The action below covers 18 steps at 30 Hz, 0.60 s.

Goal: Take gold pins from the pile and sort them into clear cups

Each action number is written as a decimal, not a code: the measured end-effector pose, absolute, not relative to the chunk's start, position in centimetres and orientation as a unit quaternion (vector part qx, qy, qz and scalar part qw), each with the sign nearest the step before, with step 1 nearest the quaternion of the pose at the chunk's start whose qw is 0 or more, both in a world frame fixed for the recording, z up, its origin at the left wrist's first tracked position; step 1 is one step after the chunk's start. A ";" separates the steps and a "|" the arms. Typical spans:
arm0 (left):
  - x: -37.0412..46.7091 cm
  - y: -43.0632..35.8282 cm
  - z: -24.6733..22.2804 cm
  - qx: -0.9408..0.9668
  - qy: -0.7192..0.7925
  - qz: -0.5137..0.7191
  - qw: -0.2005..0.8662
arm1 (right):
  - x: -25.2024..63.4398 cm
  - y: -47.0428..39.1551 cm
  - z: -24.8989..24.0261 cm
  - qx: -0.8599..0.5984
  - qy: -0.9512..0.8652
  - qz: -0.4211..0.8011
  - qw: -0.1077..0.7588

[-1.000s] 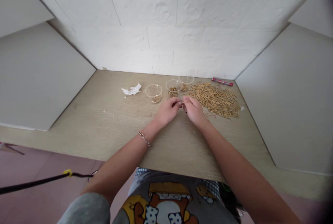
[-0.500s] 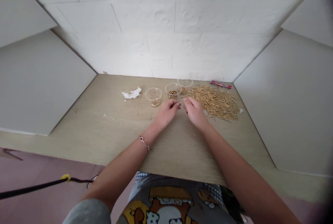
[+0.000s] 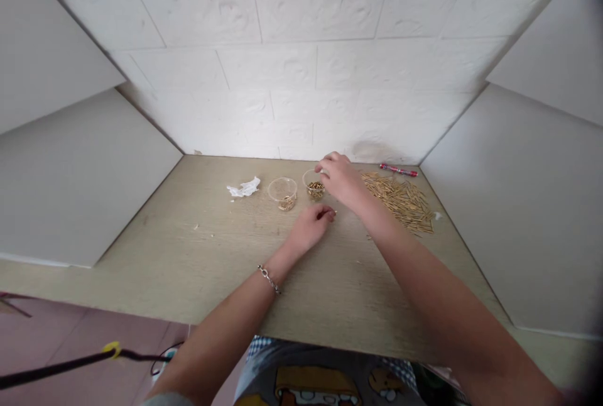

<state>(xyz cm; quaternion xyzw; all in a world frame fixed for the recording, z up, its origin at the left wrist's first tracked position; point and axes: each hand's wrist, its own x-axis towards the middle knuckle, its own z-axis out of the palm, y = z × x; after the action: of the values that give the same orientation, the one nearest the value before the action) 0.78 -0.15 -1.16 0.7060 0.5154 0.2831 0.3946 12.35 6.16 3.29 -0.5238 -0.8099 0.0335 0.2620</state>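
My left hand [image 3: 311,227] rests low over the table with thumb and fingers pinched on a small, light-tipped piece [image 3: 335,212] that is too small to name. My right hand [image 3: 342,178] is raised beside the middle clear plastic cup [image 3: 309,176], its fingers curled at the cup's right rim. Whatever lies between those fingertips cannot be made out. Small brass-coloured pieces [image 3: 315,190] fill the bottom of that cup. Further left, another clear cup [image 3: 277,181] holds a few gold pieces [image 3: 286,203].
A wide pile of thin gold rods [image 3: 405,205] covers the table's right side, partly behind my right forearm. Behind it lies a red wrapped stick [image 3: 398,170]. Crumpled white tissue [image 3: 244,187] lies at left. Grey panels [image 3: 509,205] and a white wall [image 3: 282,79] enclose the table [image 3: 188,286].
My right hand has moved away from my left, up and toward the cups, and now hides the third cup. My left hand keeps its pinch. The view has tilted slightly upward.
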 end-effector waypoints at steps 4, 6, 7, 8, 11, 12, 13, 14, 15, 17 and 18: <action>0.8 -0.2 -1.1 0.709 0.517 0.282 0.388 | 12.4 6.8 3.2 -0.520 -0.825 0.007 0.223; 0.9 -0.3 -1.0 0.711 0.520 0.279 0.384 | 12.3 7.0 3.3 -0.515 -0.836 -0.015 0.188; 0.9 -0.3 -0.9 0.711 0.520 0.279 0.384 | 12.2 7.2 3.4 -0.511 -0.843 -0.027 0.167; 0.9 -0.3 -0.9 0.710 0.519 0.281 0.384 | 12.1 7.3 3.5 -0.507 -0.849 -0.036 0.145; 0.9 -0.4 -0.9 0.711 0.516 0.283 0.385 | 11.5 7.8 4.0 -0.512 -0.854 -0.044 0.079; 0.9 -0.4 -0.9 0.712 0.514 0.283 0.385 | 11.3 8.0 4.1 -0.516 -0.853 -0.043 0.060; 0.8 -0.4 -0.9 0.714 0.512 0.282 0.385 | 11.1 8.2 4.2 -0.520 -0.852 -0.044 0.045; 0.8 -0.4 -0.9 0.715 0.512 0.281 0.385 | 10.9 8.3 4.2 -0.524 -0.850 -0.046 0.033; 0.8 -0.4 -0.9 0.716 0.511 0.280 0.384 | 10.7 8.5 4.2 -0.525 -0.849 -0.051 0.025; 0.8 -0.4 -0.9 0.717 0.513 0.280 0.380 | 10.5 8.7 4.1 -0.527 -0.848 -0.054 0.021; 0.9 -0.4 -0.9 0.717 0.514 0.279 0.378 | 10.4 8.9 3.9 -0.531 -0.846 -0.048 0.029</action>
<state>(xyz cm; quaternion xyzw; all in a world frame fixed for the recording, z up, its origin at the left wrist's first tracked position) 0.85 -0.41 -0.94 0.7172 0.5145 0.2787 0.3785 10.38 8.90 3.89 -0.5307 -0.8457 -0.0475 0.0293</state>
